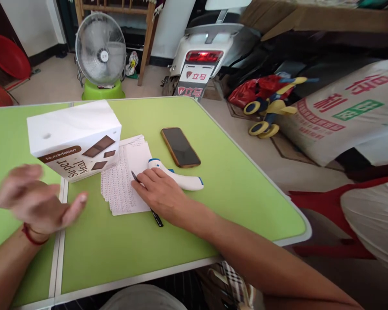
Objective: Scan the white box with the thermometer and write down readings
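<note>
My left hand (40, 200), blurred by motion and with a red band at the wrist, is raised over the table in front of a white box (79, 129) marked "NutriMotion". Its fingers are spread and hold nothing. My right hand (160, 193) is closed over a black pen (156, 218), whose two ends show on either side of it. Under the pen lies a stack of handwritten paper sheets (123, 185). Just behind the right fingers is a white and blue infrared thermometer (190, 183), partly hidden by the hand.
A smartphone (181, 147) in a brown case lies on the green folding table (245, 206). Beyond the table stand a fan (100, 49) on a green stool and a white scooter (200, 56). To the right are a toy trike (268, 112), a big printed sack (349, 107) and a red chair (323, 202).
</note>
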Demonstrator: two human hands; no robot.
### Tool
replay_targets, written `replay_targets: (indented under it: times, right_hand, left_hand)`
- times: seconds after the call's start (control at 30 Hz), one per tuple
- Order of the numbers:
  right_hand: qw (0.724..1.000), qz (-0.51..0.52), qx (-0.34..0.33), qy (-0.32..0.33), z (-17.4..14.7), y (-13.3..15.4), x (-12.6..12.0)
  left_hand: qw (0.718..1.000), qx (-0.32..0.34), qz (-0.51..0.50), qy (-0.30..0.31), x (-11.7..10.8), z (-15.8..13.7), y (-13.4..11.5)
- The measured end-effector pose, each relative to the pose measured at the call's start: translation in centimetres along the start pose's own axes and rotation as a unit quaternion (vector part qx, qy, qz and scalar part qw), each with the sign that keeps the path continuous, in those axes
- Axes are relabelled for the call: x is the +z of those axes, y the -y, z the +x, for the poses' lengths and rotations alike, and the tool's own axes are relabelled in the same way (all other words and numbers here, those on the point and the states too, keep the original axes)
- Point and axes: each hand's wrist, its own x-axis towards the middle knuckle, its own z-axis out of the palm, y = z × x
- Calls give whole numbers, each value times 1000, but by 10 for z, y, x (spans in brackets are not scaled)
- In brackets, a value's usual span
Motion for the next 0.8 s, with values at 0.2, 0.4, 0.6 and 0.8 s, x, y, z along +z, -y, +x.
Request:
replay_targets:
  times: [0.2,0.4,0.6,0.8]
  right_hand:
    - [998,47,-14,-38,-9,0,7]
    - [989,48,139,-11,-30,-35,-10]
    - [956,41,219,191,-36,-53,-3]
    - [957,138,248,61,-31,-51,-13]
  left_hand:
    - [900,-369,-203,113,12,-16,15]
    - [781,-512,-281,221,10,-27,13]
    - [785,-516,-273,207,9,-34,20]
    - [807,-503,-269,155,4,-28,11]
